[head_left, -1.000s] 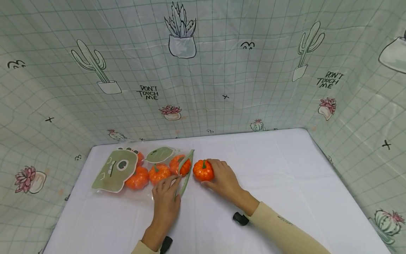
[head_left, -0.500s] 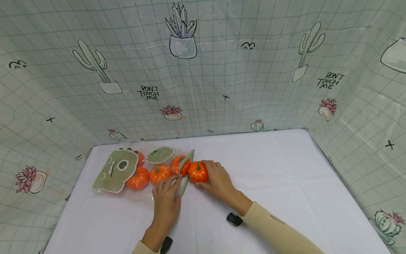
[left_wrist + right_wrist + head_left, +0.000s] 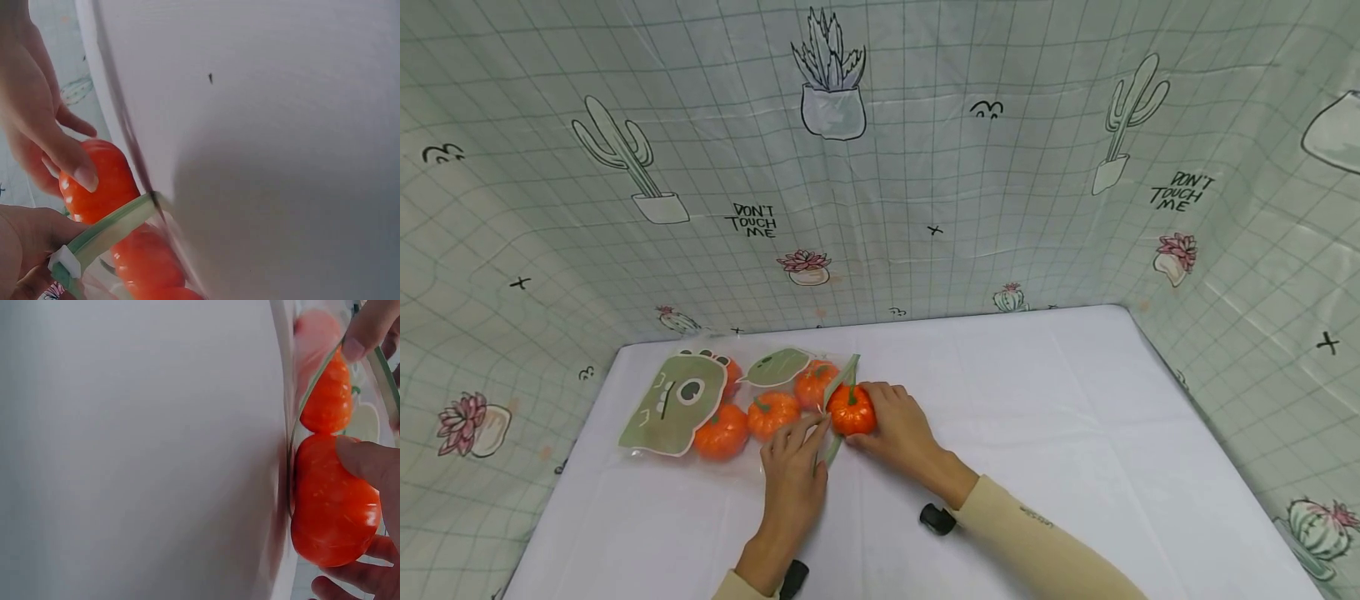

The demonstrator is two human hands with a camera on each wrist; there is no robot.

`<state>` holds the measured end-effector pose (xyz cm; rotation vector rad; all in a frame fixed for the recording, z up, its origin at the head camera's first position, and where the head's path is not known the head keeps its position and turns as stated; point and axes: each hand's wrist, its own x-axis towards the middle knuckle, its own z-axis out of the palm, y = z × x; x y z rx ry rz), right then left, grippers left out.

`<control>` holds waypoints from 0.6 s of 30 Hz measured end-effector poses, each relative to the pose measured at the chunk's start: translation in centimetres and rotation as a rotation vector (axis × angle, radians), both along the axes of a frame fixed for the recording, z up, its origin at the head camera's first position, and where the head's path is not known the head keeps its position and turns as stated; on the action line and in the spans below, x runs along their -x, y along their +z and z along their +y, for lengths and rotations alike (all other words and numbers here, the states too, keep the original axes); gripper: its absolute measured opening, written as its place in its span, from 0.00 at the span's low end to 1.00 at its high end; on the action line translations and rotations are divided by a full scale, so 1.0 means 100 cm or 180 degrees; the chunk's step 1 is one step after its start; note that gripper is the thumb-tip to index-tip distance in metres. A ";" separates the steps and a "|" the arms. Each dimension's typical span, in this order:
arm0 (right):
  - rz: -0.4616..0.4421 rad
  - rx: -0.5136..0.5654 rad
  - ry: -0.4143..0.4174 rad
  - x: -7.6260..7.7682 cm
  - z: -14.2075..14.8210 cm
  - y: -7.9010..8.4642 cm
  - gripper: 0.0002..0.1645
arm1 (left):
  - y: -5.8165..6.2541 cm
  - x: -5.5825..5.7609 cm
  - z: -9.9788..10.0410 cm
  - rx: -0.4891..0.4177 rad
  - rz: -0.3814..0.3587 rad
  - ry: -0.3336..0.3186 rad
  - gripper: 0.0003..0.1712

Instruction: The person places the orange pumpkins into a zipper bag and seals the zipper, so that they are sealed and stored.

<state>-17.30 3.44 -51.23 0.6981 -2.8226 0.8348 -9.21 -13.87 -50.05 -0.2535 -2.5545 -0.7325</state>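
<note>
My right hand (image 3: 898, 433) grips a small orange toy pumpkin (image 3: 853, 412) with a green stem. That pumpkin sits at the mouth of a clear zip bag (image 3: 778, 367) printed with a green dinosaur face. In the right wrist view the thumb lies on the near side of the held pumpkin (image 3: 337, 500), and the other fingers are partly hidden behind it. My left hand (image 3: 793, 467) pinches the bag's green zip edge (image 3: 112, 225), keeping the mouth apart. Several pumpkins (image 3: 772, 415) lie inside the bag; one pumpkin (image 3: 328, 394) touches the held one.
A white cloth covers the table (image 3: 1037, 400). Behind it hangs a grid-patterned curtain (image 3: 910, 167) with cactus drawings, which also runs along both sides. A black wrist device (image 3: 937, 518) shows by the right sleeve.
My right hand has moved left with the pumpkin, from beside the bag into its mouth. The pumpkins inside have shifted slightly. My left hand has stayed at the bag's edge.
</note>
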 end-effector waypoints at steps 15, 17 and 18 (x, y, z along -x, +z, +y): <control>-0.0042 -0.0125 0.0086 0.001 -0.023 0.001 0.49 | -0.001 0.002 0.000 0.0033 -0.0015 0.0000 0.35; -0.0082 -0.0132 0.0097 0.000 -0.024 0.001 0.49 | 0.000 0.001 0.000 0.0030 -0.0034 0.0005 0.35; -0.0096 -0.0129 0.0098 0.000 -0.023 0.001 0.50 | 0.000 0.002 0.000 0.0028 -0.0047 0.0004 0.35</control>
